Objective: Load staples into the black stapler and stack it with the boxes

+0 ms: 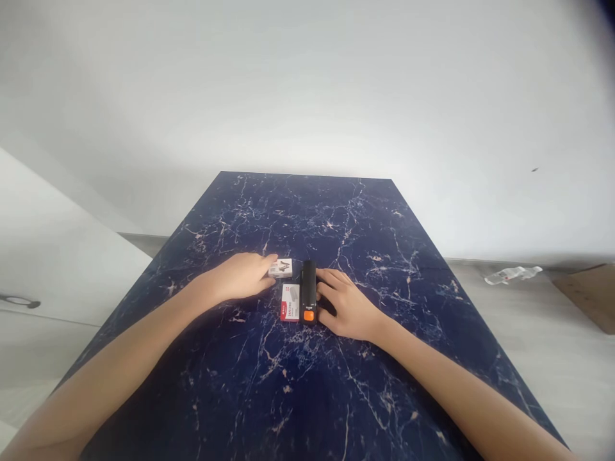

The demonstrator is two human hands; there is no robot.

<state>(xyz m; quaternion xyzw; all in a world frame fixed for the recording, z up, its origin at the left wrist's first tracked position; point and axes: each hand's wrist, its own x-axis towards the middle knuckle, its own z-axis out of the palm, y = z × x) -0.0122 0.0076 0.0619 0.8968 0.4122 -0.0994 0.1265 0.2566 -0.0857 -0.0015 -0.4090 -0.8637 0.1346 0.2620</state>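
Note:
On the dark blue marble-patterned table [307, 384] lie three small items side by side. My left hand [243, 276] rests on the tabletop with its fingertips pinching a small white box [282, 267]. Just below that box lies a red-and-white staple box [289, 302]. A black stapler with an orange end [308, 291] lies lengthwise next to it. My right hand [346, 304] lies against the stapler's right side, fingers curled along it.
A pale wall stands behind the table's far edge. A white cabinet surface [52, 256] is at the left. On the floor at the right lie a clear plastic bottle [512, 274] and a brown cardboard piece [589, 294].

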